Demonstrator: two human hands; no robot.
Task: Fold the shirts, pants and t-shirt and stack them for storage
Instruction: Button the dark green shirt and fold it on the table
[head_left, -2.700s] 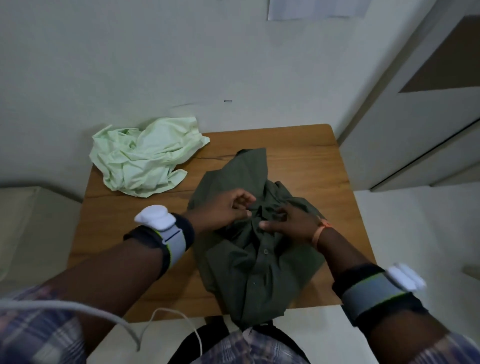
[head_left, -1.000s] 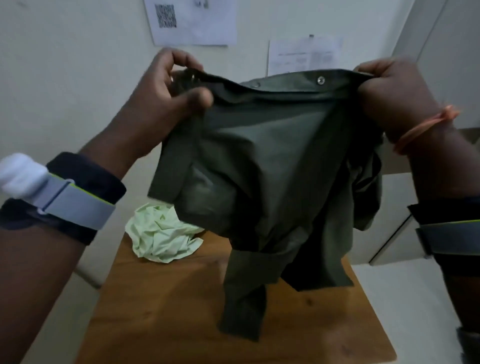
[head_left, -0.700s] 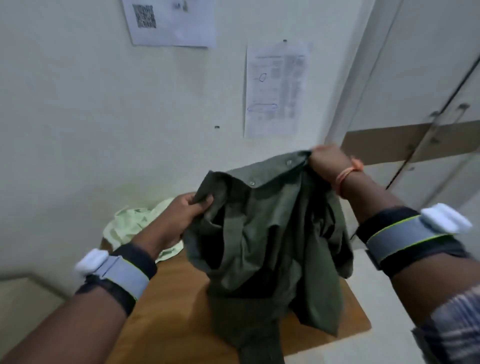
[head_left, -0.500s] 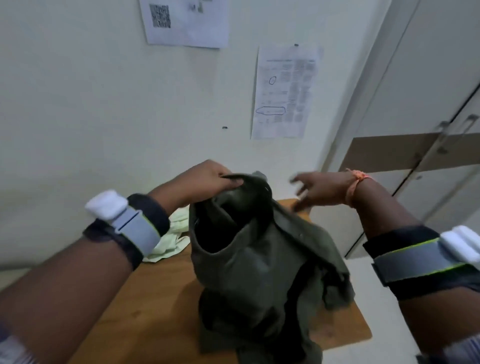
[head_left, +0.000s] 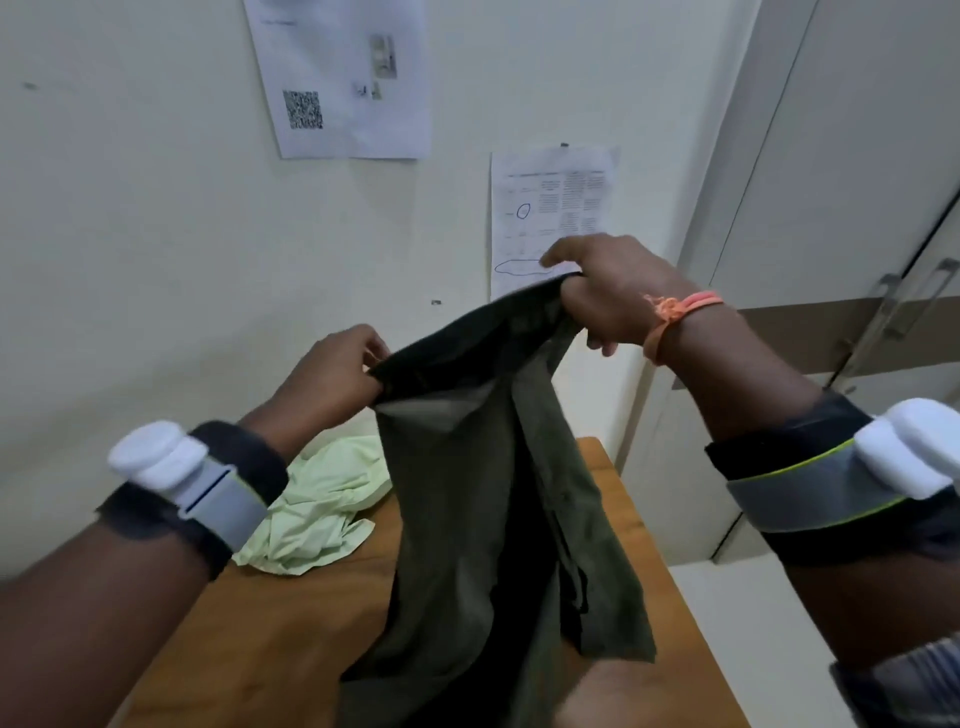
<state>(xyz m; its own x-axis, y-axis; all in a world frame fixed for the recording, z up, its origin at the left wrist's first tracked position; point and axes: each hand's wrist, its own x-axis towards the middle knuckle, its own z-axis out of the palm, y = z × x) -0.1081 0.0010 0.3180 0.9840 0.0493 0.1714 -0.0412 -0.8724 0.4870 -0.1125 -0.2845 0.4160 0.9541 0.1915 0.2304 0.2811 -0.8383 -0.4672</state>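
Note:
A dark olive-green shirt (head_left: 467, 499) hangs in the air above the wooden table (head_left: 270, 623), its lower part draping down toward the table top. My left hand (head_left: 337, 369) pinches the shirt's upper edge on the left. My right hand (head_left: 602, 286) grips the same edge higher up on the right, so the edge slopes upward between them. A crumpled pale green garment (head_left: 322, 509) lies on the table's far left, partly behind my left forearm and the hanging shirt.
The table stands against a pale wall with two paper sheets (head_left: 343, 78) pinned to it. A cupboard door with a metal handle (head_left: 898, 306) is at the right. Pale floor (head_left: 737, 613) shows beside the table's right edge.
The shirt went from lying on the table to being lifted. Half a second ago my right hand was off it with fingers spread; now it grips the upper edge again and the edge is stretched out.

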